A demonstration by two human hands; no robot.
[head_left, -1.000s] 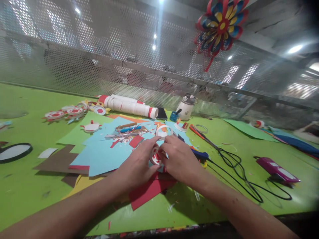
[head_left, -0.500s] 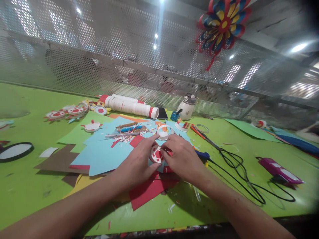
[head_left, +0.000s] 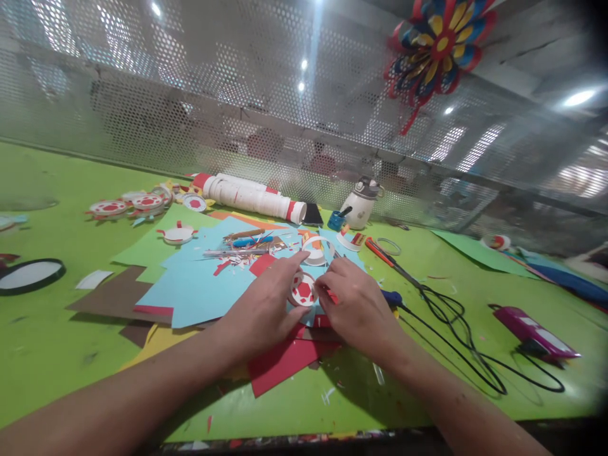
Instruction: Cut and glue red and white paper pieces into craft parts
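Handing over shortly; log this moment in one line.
left hand: holds red-and-white disc | right hand: at disc's right edge | just beyond disc: white ring

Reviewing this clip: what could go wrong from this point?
The right hand has its fingertips close to the disc in the left hand, so a slip might disturb the red patches on its face.

Loose scraps lie on the blue paper nearby and could get brushed about.

The black cords loop on the table beside the right forearm; an outward sweep might snag them.
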